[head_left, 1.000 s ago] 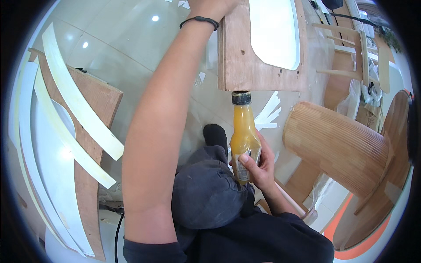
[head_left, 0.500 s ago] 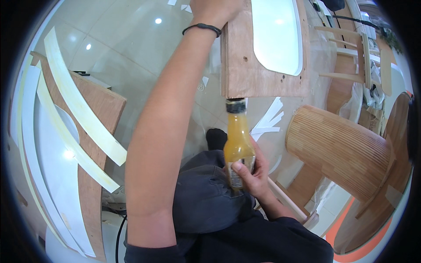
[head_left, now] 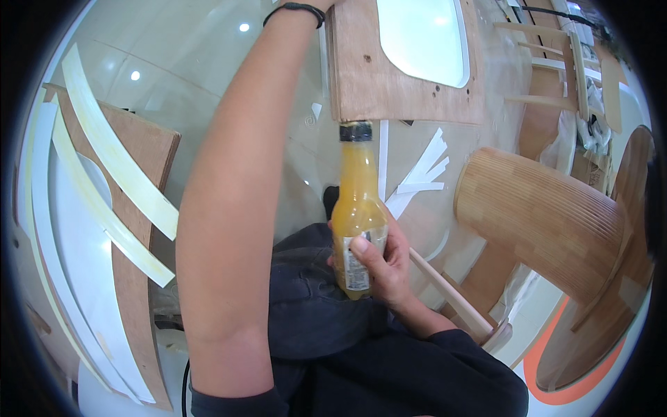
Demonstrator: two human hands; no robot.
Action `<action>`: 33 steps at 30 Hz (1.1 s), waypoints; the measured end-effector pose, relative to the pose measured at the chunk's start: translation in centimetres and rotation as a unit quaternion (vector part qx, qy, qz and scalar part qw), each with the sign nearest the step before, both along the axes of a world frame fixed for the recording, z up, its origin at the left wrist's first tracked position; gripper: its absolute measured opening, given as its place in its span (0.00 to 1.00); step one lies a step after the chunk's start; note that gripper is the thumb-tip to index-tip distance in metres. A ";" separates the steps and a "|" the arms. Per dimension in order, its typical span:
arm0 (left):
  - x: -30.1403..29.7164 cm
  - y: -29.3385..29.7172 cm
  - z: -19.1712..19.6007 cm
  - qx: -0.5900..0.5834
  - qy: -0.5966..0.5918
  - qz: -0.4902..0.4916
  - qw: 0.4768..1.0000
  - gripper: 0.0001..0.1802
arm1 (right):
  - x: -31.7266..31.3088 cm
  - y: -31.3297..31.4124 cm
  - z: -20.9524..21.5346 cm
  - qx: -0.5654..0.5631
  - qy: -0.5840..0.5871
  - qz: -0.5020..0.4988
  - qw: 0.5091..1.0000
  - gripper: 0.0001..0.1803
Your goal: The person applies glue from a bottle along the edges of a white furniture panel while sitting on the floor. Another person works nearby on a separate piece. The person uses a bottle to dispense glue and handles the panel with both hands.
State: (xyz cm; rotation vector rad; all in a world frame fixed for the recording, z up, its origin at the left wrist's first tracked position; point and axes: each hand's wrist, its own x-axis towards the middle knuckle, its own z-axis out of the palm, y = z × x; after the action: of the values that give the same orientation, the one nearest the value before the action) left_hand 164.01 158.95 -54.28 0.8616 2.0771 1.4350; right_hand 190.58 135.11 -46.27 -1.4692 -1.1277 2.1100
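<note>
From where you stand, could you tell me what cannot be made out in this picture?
- Left hand: head view, cut off by the top edge above the wristband; its grip cannot be told.
- Bottle base: hidden behind the right hand.
- Plywood board: its far end is cut off by the top edge.

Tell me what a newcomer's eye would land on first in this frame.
First, the bottle of orange liquid at centre, upright with a dark cap, held low in the right hand's grip. Next, the bare left forearm sweeps up from the lower edge to a plywood panel with a rounded cutout at the top. A ribbed wooden cylinder lies to the right.
</note>
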 end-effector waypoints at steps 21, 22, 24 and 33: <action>-1.4 1.5 -1.5 0.023 0.016 0.009 1.000 0.40 | -0.4 -0.1 -1.6 0.049 0.006 -0.011 0.999 0.36; -1.5 1.4 -1.4 0.026 0.024 0.009 0.999 0.40 | -0.5 -0.1 -1.7 0.056 -0.008 0.013 0.998 0.36; -1.9 1.5 -1.2 0.010 0.038 -0.010 0.999 0.39 | -0.7 -0.2 -2.0 0.059 0.014 0.002 0.998 0.36; -2.5 1.2 -1.4 0.049 -0.002 -0.062 0.997 0.37 | 0.6 0.3 -2.3 0.118 -0.023 -0.001 0.993 0.35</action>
State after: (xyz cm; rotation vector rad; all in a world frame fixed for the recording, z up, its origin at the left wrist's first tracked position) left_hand 161.54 160.20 -55.68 1.0064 1.9281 1.4812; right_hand 191.22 135.44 -48.58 -1.4128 -1.3404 1.8736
